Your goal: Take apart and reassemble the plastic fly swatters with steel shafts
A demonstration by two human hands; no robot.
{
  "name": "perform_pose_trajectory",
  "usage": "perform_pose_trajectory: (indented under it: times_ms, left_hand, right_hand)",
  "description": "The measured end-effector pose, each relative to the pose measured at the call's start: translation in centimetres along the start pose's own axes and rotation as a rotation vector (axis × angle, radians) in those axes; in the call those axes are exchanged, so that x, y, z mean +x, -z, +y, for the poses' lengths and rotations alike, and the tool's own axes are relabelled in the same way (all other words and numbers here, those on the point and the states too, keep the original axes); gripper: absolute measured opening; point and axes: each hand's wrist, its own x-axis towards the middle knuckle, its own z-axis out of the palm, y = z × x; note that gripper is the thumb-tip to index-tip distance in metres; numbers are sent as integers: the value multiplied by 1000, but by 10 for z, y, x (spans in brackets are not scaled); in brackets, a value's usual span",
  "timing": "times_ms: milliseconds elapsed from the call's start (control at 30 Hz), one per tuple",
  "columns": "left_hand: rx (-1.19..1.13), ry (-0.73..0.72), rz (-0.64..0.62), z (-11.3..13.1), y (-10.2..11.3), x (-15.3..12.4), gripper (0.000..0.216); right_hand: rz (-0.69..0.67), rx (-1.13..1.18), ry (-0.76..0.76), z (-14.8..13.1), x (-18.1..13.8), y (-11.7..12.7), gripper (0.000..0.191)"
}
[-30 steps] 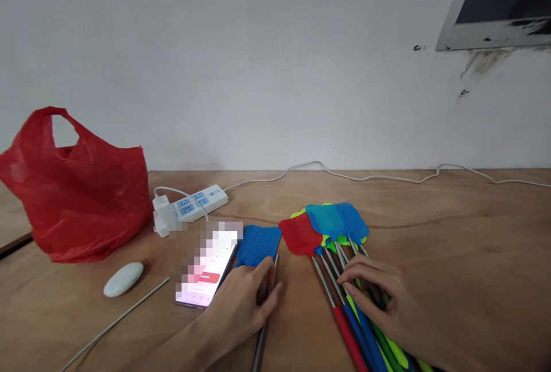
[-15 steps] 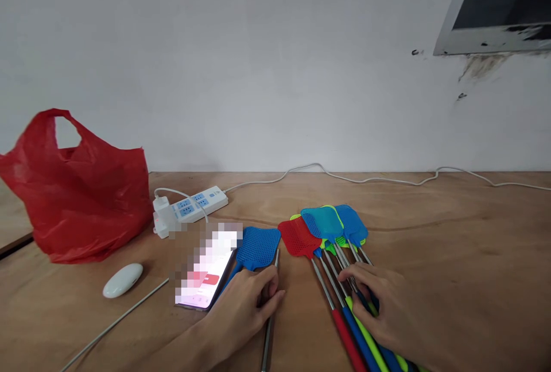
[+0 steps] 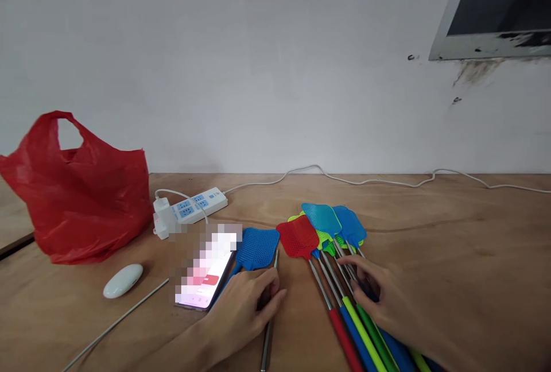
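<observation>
My left hand (image 3: 243, 310) lies low on the table with its fingers curled round a slim metal rod (image 3: 267, 340). The rod's thin tip sticks out above the fingers. Just beyond that hand is a loose blue fly swatter (image 3: 258, 247), its neck running down beside the phone. My right hand (image 3: 379, 291) is over a bundle of telescopic fly swatters, thumb and forefinger apart by the metal shafts. The bundle shows a red swatter (image 3: 299, 236), a light blue swatter (image 3: 321, 219), and blue and yellow-green ones. Its right-hand handles are partly hidden under my right hand.
A lit phone (image 3: 206, 277), partly blurred out, lies left of my left hand. Farther left are a white oval object (image 3: 123, 281) and a red plastic bag (image 3: 86, 205). A white power strip (image 3: 200, 204) sits behind, its cable (image 3: 365, 181) running along the wall.
My right hand has shifted slightly up, off the yellow-green handle. The handles are more spread, with a green one now showing. My left hand, rod and loose blue swatter have stayed put.
</observation>
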Motion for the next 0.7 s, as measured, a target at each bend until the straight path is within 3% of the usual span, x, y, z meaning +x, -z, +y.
perform_pose_trajectory:
  times_ms: [133, 233, 300, 400, 467, 567, 700]
  left_hand:
    - [-62, -26, 70, 1, 5, -1, 17]
    - [-142, -56, 205, 2, 9, -2, 8]
    - [-194, -43, 325, 2, 10, -2, 18]
    - [-287, 16, 495, 3, 10, -2, 37]
    - [-414, 60, 533, 3, 11, -2, 45]
    - [-655, 101, 487, 5, 14, -2, 47]
    - [-1002, 140, 402, 4, 13, 3, 39]
  right_hand:
    - [53, 461, -133, -6, 7, 6, 45]
    - [-77, 761, -249, -10, 9, 14, 53]
    - [-174, 865, -294, -10, 8, 19, 52]
    - [-322, 910, -358, -9, 5, 23, 51]
    - [-439, 885, -387, -10, 4, 26, 52]
    - [-554, 809, -374, -15, 6, 30, 54]
    - [-571, 728, -357, -21, 9, 34, 55]
